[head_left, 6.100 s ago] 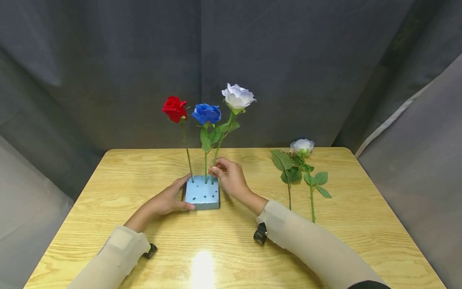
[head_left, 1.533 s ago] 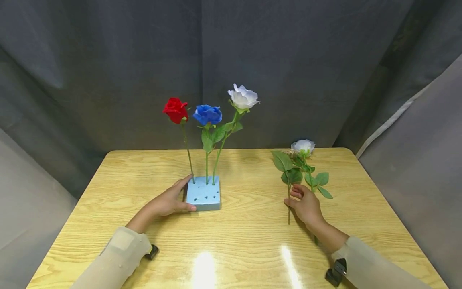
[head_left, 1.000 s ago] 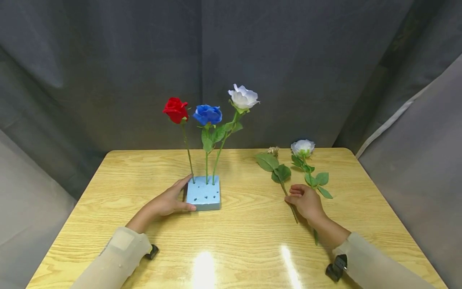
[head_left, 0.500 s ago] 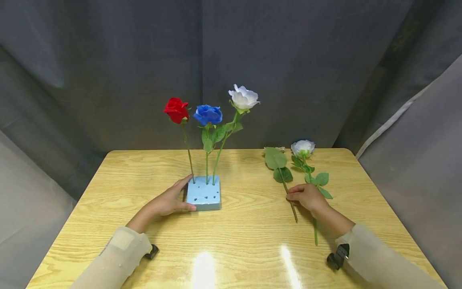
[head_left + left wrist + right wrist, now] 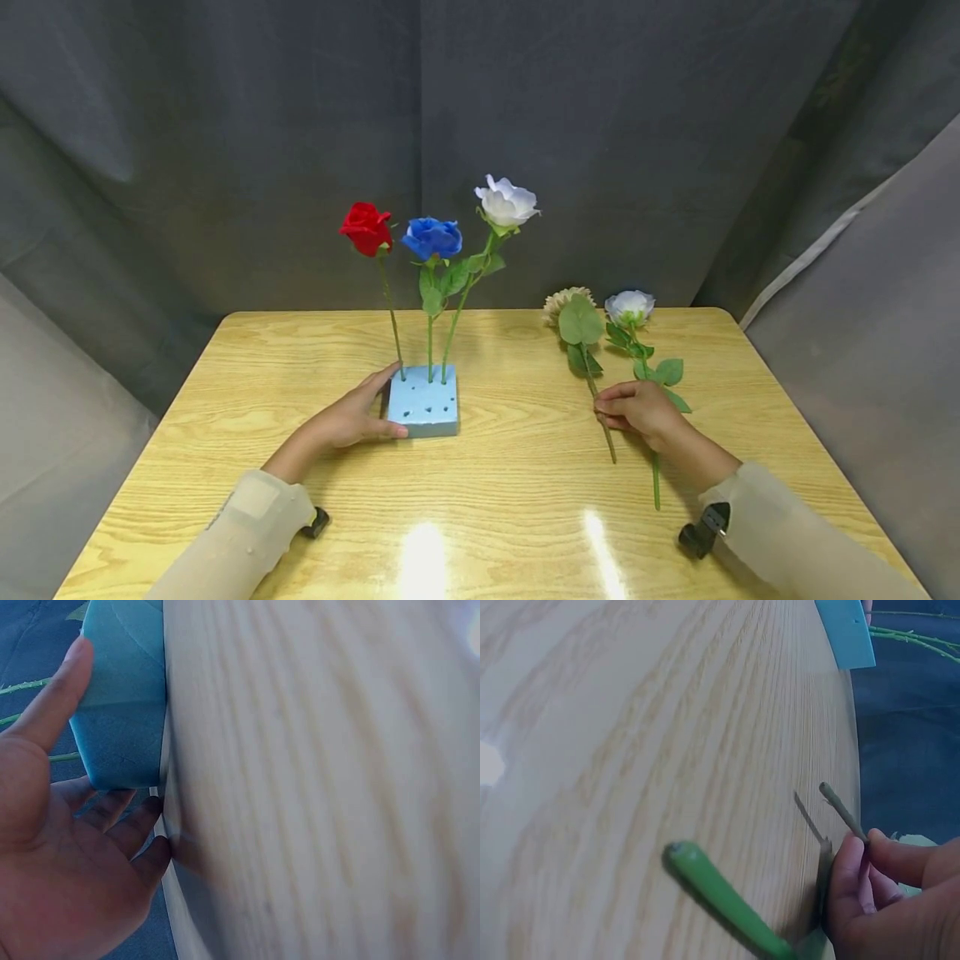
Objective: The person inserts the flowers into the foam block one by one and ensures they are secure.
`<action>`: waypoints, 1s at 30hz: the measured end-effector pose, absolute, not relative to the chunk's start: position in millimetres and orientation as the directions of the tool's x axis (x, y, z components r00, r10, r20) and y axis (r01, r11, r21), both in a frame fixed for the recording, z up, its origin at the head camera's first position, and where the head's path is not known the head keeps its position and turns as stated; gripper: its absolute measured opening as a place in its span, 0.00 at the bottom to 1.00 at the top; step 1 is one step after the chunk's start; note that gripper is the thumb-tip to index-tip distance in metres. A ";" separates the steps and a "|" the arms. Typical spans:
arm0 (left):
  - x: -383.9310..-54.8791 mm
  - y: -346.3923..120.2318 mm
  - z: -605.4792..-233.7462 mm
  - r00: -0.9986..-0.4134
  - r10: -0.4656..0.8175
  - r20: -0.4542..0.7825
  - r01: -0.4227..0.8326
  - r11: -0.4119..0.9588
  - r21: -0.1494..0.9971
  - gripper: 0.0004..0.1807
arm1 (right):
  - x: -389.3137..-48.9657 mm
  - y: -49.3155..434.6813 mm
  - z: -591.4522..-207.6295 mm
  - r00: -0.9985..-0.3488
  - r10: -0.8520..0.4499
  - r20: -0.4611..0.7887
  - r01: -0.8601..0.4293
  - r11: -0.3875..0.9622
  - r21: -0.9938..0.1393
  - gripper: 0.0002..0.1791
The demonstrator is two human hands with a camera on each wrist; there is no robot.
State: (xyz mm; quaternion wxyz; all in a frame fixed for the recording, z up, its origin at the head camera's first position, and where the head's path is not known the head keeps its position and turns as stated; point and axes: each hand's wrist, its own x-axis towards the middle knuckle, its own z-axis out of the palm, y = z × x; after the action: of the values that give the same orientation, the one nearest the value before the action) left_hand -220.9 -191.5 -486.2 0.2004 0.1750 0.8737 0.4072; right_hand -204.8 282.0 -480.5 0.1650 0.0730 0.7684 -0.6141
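My left hand (image 5: 351,419) holds a light blue foam block (image 5: 423,402) at its left side, thumb on the front and fingers round the back; the left wrist view shows the thumb against the block (image 5: 124,697). A red rose (image 5: 366,229), a blue flower (image 5: 432,239) and a white flower (image 5: 507,202) stand in the block's back row of holes. At the right, my right hand (image 5: 637,410) pinches the brown-green stem of a beige flower (image 5: 564,305), whose leaf partly hides its head. In the right wrist view the stem end (image 5: 838,804) pokes out past the fingertips.
A second white flower (image 5: 630,307) lies on the wooden table (image 5: 517,500), its green stem (image 5: 656,483) passing beneath my right hand. More holes show in the front of the block. Grey curtains (image 5: 637,150) hang behind the table and at both sides.
My right hand let go of the white flower's stem in the block, moved right and took the beige flower's stem. It has since turned that flower, bringing its head into view. The left hand stays put.
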 end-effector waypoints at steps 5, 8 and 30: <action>-220.9 -191.1 -486.1 -0.858 0.468 -0.210 0.141 0.608 0.781 0.64 | -203.2 279.6 -480.2 -0.937 -0.109 -0.332 0.306 0.203 -0.930 0.17; -220.7 -191.1 -486.0 -0.858 0.467 -0.214 0.137 0.609 0.781 0.64 | -202.3 277.8 -478.9 -0.939 -0.116 -0.325 0.302 0.180 -0.936 0.18; -220.7 -192.0 -486.4 -0.858 0.469 -0.208 0.147 0.612 0.777 0.64 | -190.6 244.5 -460.3 -0.976 -0.099 -0.193 0.180 0.129 -0.975 0.19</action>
State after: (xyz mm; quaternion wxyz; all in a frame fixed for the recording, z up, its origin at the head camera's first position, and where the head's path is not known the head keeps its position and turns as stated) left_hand -220.7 -192.0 -486.4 0.1998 0.1760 0.8752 0.4038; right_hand -190.6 244.5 -460.3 0.1058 0.0271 0.7440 -0.6592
